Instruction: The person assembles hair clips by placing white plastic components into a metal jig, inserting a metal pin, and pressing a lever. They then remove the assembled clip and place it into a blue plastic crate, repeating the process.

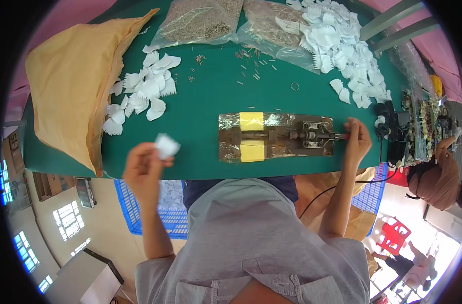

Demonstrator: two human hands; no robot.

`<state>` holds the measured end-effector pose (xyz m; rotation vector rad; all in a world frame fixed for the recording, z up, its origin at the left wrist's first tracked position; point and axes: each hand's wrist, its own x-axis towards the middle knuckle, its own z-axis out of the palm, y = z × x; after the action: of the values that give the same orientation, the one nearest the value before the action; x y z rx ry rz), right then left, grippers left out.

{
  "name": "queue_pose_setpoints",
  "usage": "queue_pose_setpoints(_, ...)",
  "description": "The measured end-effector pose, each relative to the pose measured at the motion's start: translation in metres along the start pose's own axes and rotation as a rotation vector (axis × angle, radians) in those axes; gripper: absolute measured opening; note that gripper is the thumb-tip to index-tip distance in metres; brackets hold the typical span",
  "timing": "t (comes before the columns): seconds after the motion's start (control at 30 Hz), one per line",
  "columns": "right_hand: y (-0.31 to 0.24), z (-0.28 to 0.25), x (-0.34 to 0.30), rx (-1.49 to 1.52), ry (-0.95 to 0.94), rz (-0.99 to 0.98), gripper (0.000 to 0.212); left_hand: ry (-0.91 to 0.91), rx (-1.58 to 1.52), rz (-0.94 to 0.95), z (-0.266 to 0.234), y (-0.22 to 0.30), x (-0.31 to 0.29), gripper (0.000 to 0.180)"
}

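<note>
My left hand [144, 164] pinches a white plastic piece [167, 146], smeared by motion, just above the table's near edge. My right hand [358, 140] is closed around the red-tipped handle of a toggle clamp [312, 135]. That clamp is mounted at the right end of a brown, film-covered fixture board [281, 124] with two yellow patches [252, 121] on it. To the far left of the board lies a small pile of white toothed plastic pieces [149, 87]. A much larger heap of similar pieces [345, 48] covers the far right of the table.
Clear bags of small metal parts [198, 23] lie at the back of the green table [200, 101]. Loose pins [256, 68] and a ring [294, 86] are scattered ahead. A yellow-tan sack [71, 86] fills the left. Blue crates [132, 207] stand below; another person [438, 177] is at right.
</note>
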<state>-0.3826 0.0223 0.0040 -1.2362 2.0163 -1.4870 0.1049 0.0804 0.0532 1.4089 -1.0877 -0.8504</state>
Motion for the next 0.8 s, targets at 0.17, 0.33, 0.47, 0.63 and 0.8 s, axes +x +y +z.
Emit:
queue_pose_setpoints(0.17,-0.112,0.020,-0.049,-0.143,-0.228,-0.454,0.020,-0.452,0.360,0.492,0.080,0.049,-0.008,0.023)
queue_pose_setpoints(0.33,-0.142,0.069,-0.095,0.068,-0.793,-0.628,0.035,-0.659,0.231,0.718,0.113,0.035,0.003,0.037)
queue_pose_setpoints(0.47,-0.133,0.077,-0.102,0.087,-0.822,-0.463,0.023,-0.578,0.185,0.662,0.111,0.018,0.004,0.050)
queue_pose_setpoints(0.63,-0.124,0.092,-0.113,-0.020,-0.620,-0.546,0.017,-0.392,0.269,0.568,0.115,0.003,0.007,0.065)
queue_pose_setpoints(0.8,-0.135,0.095,-0.113,-0.213,-0.542,-0.654,0.017,-0.417,0.255,0.475,0.119,-0.019,0.008,0.071)
